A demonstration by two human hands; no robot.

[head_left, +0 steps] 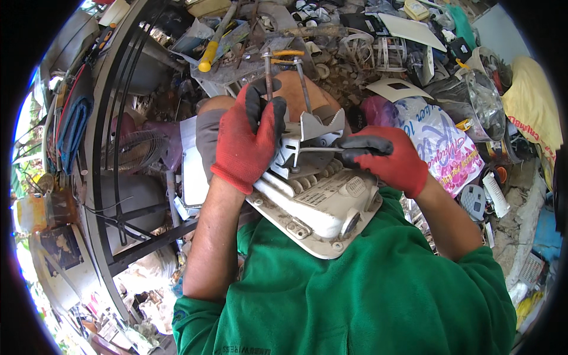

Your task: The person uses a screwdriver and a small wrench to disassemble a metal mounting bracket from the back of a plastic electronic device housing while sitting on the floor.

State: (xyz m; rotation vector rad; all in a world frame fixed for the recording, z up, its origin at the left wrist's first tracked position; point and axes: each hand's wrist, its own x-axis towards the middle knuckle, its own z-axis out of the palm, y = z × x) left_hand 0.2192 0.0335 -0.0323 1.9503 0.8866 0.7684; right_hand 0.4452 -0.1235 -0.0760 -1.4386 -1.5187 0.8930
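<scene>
A dusty off-white cast housing (316, 216) with cooling fins and a label rests on my lap. A metal mounting bracket (290, 148) with a toothed clamp plate (322, 125) stands on its far side, and two long bolts (303, 89) rise from there. My left hand (248, 139), in a red glove with black fingers, closes around the bracket's left side beside one bolt. From the right, my gloved right hand (387, 158) pinches a slim metal tool (321, 149) that reaches to the bracket; its exact kind is unclear.
A black metal frame (106, 118) stands close on my left. Beyond my knees lies a yellow-handled tool (208, 56) among scrap. Printed plastic bags (438, 139), a clear plastic container (476, 103) and a yellow sack (532, 106) crowd the right side.
</scene>
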